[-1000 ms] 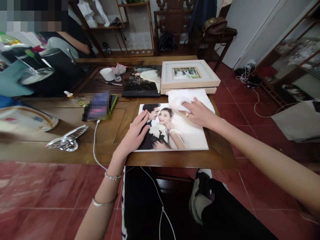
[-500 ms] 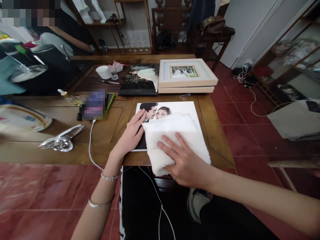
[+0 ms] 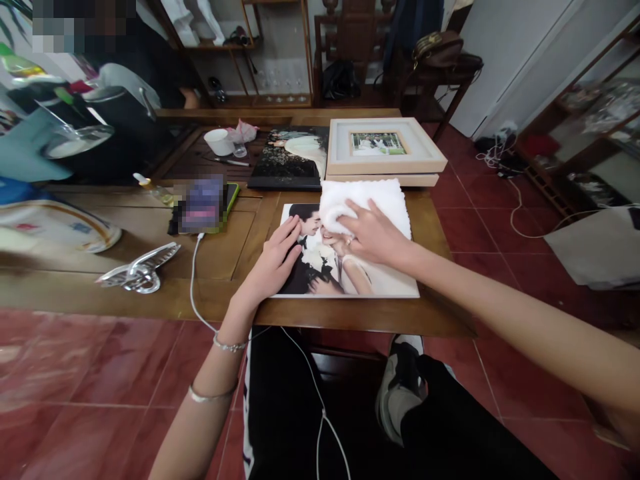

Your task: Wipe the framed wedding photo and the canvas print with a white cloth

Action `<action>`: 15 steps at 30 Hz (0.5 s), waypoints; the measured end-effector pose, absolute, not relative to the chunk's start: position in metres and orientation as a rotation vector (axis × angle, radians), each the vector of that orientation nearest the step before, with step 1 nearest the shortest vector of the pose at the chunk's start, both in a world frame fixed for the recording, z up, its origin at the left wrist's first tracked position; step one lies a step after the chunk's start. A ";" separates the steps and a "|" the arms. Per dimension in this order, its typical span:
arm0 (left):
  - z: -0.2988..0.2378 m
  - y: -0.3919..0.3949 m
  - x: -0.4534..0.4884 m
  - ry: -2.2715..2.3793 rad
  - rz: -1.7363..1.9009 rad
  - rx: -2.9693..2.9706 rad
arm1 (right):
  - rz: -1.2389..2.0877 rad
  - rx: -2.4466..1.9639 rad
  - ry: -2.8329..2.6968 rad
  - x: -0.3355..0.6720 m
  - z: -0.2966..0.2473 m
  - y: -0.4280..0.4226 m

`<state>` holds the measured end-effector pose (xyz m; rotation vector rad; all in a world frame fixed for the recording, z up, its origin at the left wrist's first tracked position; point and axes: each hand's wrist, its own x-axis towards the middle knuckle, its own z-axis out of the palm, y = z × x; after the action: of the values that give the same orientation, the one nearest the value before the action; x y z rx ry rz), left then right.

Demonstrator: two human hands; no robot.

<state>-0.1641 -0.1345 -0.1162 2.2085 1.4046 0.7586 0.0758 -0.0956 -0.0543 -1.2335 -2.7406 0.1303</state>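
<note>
A large wedding photo print [image 3: 345,277] lies flat on the wooden table [image 3: 225,247]. My left hand [image 3: 274,261] rests open on the print's left edge, fingers spread flat. My right hand [image 3: 373,233] presses a white cloth [image 3: 373,199] onto the upper part of the print, fingers curled on the cloth. The cloth covers the print's far right corner.
Behind the print sit a framed photo [image 3: 385,148] on a second frame, and a dark photo book [image 3: 290,160]. A phone [image 3: 205,203] with a white cable, a silver ornament [image 3: 140,272], a plate [image 3: 55,227] and a white cup [image 3: 219,141] lie leftward. Another person sits at far left.
My right hand has pushed the cloth from the print's near edge up to its far edge. The left hand has stayed on the print's left side.
</note>
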 end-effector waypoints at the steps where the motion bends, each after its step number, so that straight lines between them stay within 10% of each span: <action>1: -0.116 -0.135 -0.164 1.400 0.758 2.212 | 0.112 -1.238 -2.732 0.076 -0.054 -0.089; 15: -0.115 -0.135 -0.164 1.415 0.739 2.211 | 0.209 -1.028 -2.801 0.075 -0.052 -0.219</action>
<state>-0.1637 -0.1348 -0.1150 2.2114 1.4153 0.7392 0.0754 -0.2187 -0.0516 -1.0284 -2.8012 0.2086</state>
